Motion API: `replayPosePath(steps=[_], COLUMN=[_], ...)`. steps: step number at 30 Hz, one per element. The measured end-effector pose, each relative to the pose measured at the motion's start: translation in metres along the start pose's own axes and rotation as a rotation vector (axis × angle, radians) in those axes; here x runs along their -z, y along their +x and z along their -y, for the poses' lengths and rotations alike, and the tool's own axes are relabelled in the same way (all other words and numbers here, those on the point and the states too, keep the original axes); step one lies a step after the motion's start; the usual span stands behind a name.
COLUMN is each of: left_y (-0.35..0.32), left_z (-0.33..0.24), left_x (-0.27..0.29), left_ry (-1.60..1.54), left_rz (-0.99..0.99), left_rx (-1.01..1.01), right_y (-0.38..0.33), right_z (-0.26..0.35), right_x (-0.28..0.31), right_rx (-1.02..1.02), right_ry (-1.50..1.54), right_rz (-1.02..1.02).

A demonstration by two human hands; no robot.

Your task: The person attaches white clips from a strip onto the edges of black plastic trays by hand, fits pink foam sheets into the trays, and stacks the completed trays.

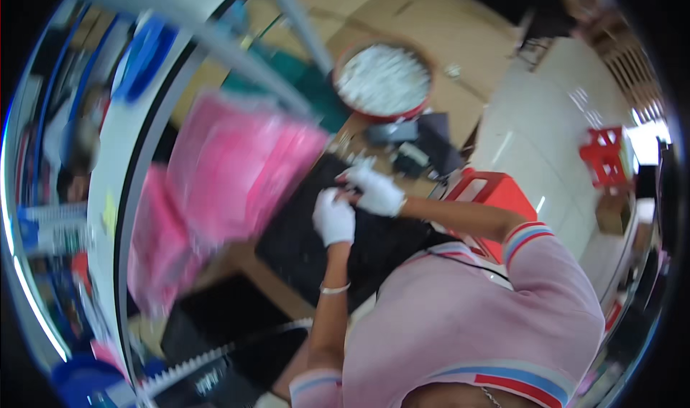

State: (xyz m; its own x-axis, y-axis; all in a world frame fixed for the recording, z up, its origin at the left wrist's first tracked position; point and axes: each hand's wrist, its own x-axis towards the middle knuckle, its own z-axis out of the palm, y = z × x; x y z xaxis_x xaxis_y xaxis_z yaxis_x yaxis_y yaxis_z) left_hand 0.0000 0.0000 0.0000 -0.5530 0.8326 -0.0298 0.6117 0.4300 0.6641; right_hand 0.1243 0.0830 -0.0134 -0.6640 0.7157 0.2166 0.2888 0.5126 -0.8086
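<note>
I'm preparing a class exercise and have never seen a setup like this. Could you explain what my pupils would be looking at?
There is no machine: these are a person's own left hand and right hand, in white gloves. The single picture comes from a wide fisheye camera worn on the head and looking down, so straight edges bend near the rim. The hands come together above a black surface; blur hides whether they hold anything small. To their left lie pink plastic-wrapped bundles. Beyond them, a round reddish bowl full of white pieces stands on a brown surface.
</note>
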Motion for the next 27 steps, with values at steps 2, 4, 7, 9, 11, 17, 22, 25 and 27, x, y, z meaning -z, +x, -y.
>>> replayPosePath(steps=[2, 4, 7, 9, 11, 17, 22, 25, 27], left_y=[-0.063, 0.043, -0.021, -0.024, -0.016, -0.001, 0.022, 0.035, 0.04], left_z=[-0.029, 0.026, 0.032, 0.026, 0.031, 0.065, 0.061, 0.074, 0.089], left_x=[0.003, 0.015, 0.012, 0.034, 0.058, 0.131, 0.155, 0.162, 0.173], left_ry=[-0.158, -0.241, -0.521, -0.885, -0.883, -0.265, 0.333, 0.318, 0.387], left_rz=[-0.09, -0.122, 0.027, -0.018, -0.308, -0.843, -0.807, -0.851, -0.919], left_rx=[-0.008, -0.014, 0.293, 0.402, 0.313, 0.222, 0.175, 0.141, 0.097], right_y=[-0.054, 0.049, 0.001, 0.013, 0.058, 0.143, 0.155, 0.167, 0.186], right_z=[0.028, 0.008, 0.022, 0.005, -0.03, -0.052, 0.067, 0.103, 0.105], right_x=[0.035, -0.011, -0.002, -0.001, 0.022, 0.075, 0.015, -0.029, -0.055], right_rx=[-0.049, -0.013, -0.075, 0.072, 0.121, 0.184, 0.535, 0.58, 0.651], right_ry=[0.23, 0.273, 0.207, 0.155, -0.099, -0.462, -0.318, -0.548, -0.578], right_rz=[0.047, 0.032, 0.129, -0.005, -0.154, -0.42, -0.141, -0.109, -0.183])
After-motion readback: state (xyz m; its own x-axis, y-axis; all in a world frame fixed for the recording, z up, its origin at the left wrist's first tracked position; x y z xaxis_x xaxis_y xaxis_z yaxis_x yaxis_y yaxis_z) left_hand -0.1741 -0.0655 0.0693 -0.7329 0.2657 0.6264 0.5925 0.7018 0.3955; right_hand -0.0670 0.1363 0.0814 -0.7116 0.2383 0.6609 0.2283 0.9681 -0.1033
